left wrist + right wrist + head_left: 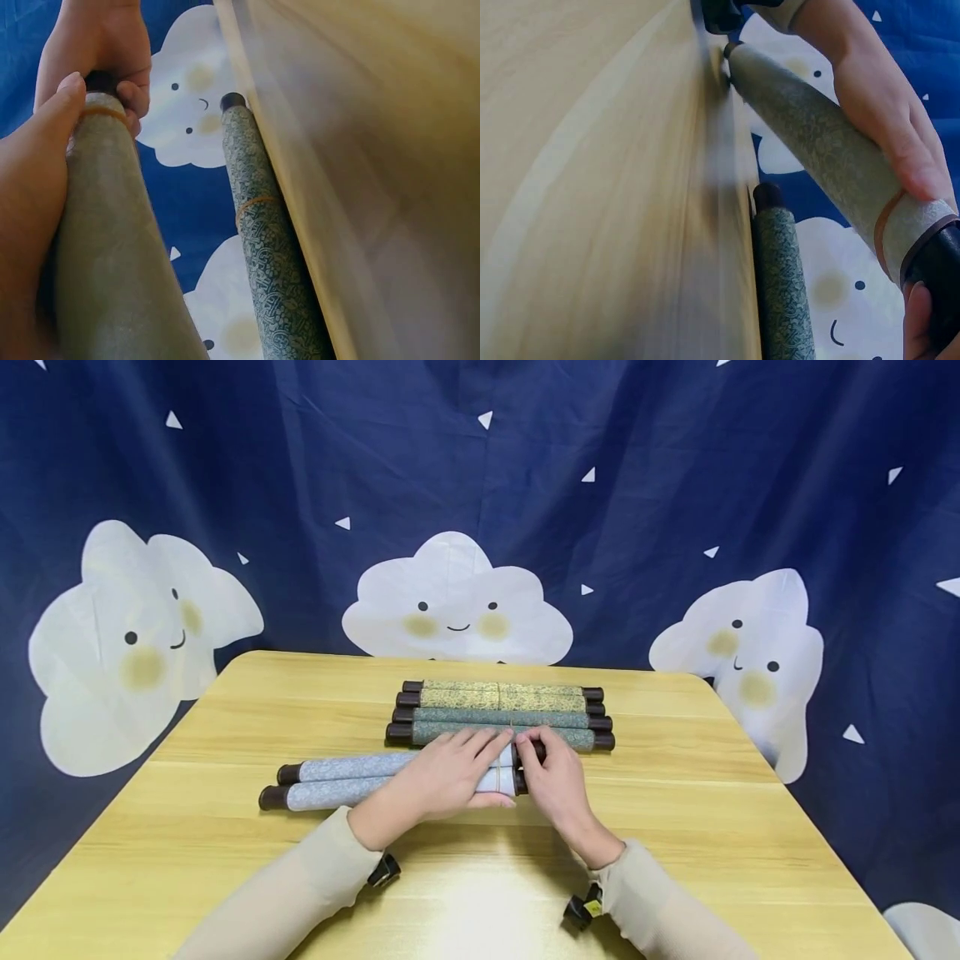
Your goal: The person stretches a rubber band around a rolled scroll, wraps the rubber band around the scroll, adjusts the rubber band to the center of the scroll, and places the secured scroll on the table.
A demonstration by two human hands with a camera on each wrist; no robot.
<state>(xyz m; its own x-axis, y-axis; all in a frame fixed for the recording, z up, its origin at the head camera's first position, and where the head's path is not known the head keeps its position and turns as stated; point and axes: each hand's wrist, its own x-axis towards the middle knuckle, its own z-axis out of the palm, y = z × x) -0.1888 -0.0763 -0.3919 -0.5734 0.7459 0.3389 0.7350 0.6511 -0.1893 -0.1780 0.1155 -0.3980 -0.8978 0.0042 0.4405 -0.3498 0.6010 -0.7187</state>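
My left hand (446, 777) lies across a pair of pale blue scrolls (341, 781), fingers over the top and thumb along the near side, gripping them close to their right ends. A thin tan rubber band (498, 774) circles the pair there; the band also shows in the right wrist view. My right hand (557, 781) pinches the dark end knob at the pair's right end with curled fingers. In the left wrist view, that right hand (97, 52) wraps the dark knob (101, 81) just beyond the band.
Behind the pale pair lie two green scrolls (465, 718) with dark knobs, and behind those two yellow patterned scrolls (457, 697), banded in the middle. They rest on a light wooden table (225, 877). A dark blue cloud-print curtain (300, 468) hangs beyond the table's edge.
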